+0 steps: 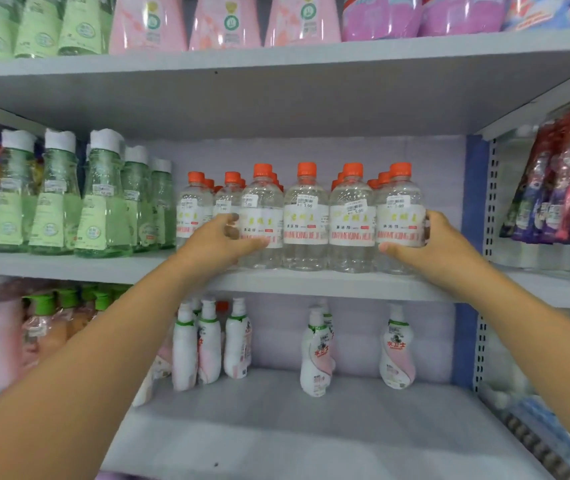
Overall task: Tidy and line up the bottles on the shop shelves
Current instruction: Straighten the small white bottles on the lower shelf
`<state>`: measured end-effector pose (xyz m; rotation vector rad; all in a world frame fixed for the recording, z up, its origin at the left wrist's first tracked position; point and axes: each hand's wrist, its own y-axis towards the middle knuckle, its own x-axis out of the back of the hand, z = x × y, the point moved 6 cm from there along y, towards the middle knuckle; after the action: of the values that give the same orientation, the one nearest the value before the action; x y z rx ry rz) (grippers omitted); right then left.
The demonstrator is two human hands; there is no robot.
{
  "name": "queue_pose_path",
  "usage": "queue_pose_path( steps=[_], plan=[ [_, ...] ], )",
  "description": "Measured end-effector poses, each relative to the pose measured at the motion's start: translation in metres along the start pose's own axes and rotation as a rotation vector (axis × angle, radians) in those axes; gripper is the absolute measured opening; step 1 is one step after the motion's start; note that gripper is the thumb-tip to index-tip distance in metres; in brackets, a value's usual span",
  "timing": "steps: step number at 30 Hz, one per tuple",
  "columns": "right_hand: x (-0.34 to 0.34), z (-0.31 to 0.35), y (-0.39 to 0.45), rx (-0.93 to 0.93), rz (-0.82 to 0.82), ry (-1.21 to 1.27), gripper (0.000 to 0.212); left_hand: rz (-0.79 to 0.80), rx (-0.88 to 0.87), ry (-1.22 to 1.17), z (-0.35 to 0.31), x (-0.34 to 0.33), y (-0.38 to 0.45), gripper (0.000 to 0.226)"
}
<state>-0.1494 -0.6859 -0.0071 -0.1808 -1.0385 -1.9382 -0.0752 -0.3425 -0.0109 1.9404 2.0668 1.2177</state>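
Grey shop shelf (311, 284): fingers curl around both ends of the front row of orange-capped clear bottles (306, 216) at its front edge, left hand (222, 242) gripping the leftmost, right hand (429, 242) the rightmost.

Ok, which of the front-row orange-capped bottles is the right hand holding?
The rightmost front-row orange-capped bottle. The right hand wraps its far end; the left hand grips the leftmost one.

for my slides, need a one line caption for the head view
Left hand and right hand grip the end bottles of the orange-capped front row.
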Motion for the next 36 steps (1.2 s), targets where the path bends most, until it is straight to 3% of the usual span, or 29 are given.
queue_pose_path(
  steps=[3, 5, 6, 8, 11, 14, 17, 19, 23, 27, 32, 36],
  plan=[
    [0.005, 0.011, -0.026, 0.177, -0.349, -0.106, 0.079, -0.249, -0.178, 0.048, 0.004, 0.020, -0.029, 0.080],
    [-0.008, 0.029, -0.069, 0.463, -0.565, -0.009, 0.054, -0.387, -0.275, 0.036, 0.029, 0.034, -0.064, 0.061],
    [-0.025, 0.035, -0.091, 0.556, -0.589, 0.071, 0.043, -0.450, -0.279, 0.013, 0.047, 0.041, -0.083, 0.052],
    [-0.078, 0.040, -0.123, 0.606, -0.468, 0.226, 0.028, -0.584, -0.270, -0.015, 0.088, 0.056, -0.115, 0.037],
    [-0.185, 0.039, -0.135, 0.373, -0.091, 0.333, 0.015, -0.717, -0.161, 0.022, 0.155, 0.068, -0.134, 0.029],
    [-0.292, 0.027, -0.121, 0.067, 0.209, 0.333, 0.020, -0.597, 0.103, -0.002, 0.233, 0.063, -0.129, 0.039],
    [-0.379, 0.025, -0.103, -0.105, 0.363, 0.228, 0.022, -0.370, 0.221, 0.004, 0.295, 0.051, -0.114, 0.054],
    [-0.425, 0.028, -0.093, -0.138, 0.368, 0.136, 0.034, -0.249, 0.233, -0.037, 0.323, 0.041, -0.101, 0.061],
    [-0.483, 0.038, -0.082, -0.183, 0.203, -0.046, 0.053, -0.172, 0.223, -0.122, 0.361, 0.030, -0.082, 0.071],
    [-0.498, 0.052, -0.083, -0.175, -0.001, -0.269, 0.062, -0.089, 0.241, -0.176, 0.378, 0.028, -0.069, 0.071],
    [-0.478, 0.037, -0.085, -0.273, 0.054, 0.034, 0.047, -0.077, 0.250, -0.270, 0.372, 0.025, -0.065, 0.059],
    [-0.403, -0.008, -0.099, -0.301, -0.028, 0.128, 0.046, -0.004, 0.186, -0.317, 0.338, -0.005, -0.058, 0.058]
  ],
)
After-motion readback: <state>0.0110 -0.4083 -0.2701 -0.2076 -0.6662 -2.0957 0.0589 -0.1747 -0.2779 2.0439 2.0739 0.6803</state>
